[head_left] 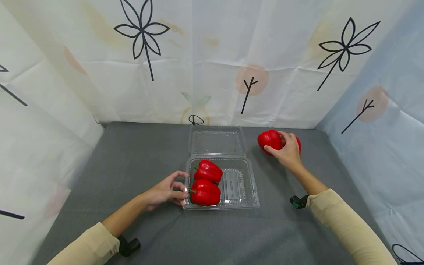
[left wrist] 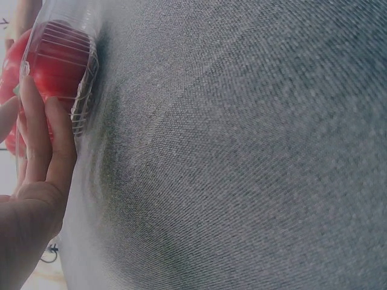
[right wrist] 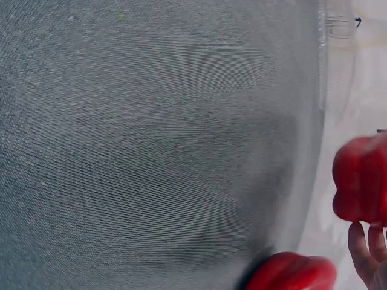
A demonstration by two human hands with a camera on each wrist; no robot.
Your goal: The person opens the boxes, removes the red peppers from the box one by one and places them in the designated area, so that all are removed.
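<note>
A clear plastic clamshell container [head_left: 234, 184] lies with its lid [head_left: 216, 141] folded back. In its left half sit two red bell peppers, a rear one [head_left: 208, 171] and a front one [head_left: 205, 192], stems to the left. My left hand [head_left: 165, 190] holds the container's left rim, fingers against the outer wall [left wrist: 84, 99]. At the right, my right hand [head_left: 289, 151] grips another red bell pepper [head_left: 269, 140], which the right wrist view shows raised off the cloth [right wrist: 361, 178]. Partly hidden behind that hand, one more red bell pepper [head_left: 299, 144] rests on the table.
Grey cloth [head_left: 139, 154] covers the table. A pale patterned curtain [head_left: 212, 84] stands along the back, with more fabric at both sides. The open lid reaches nearly to the back curtain.
</note>
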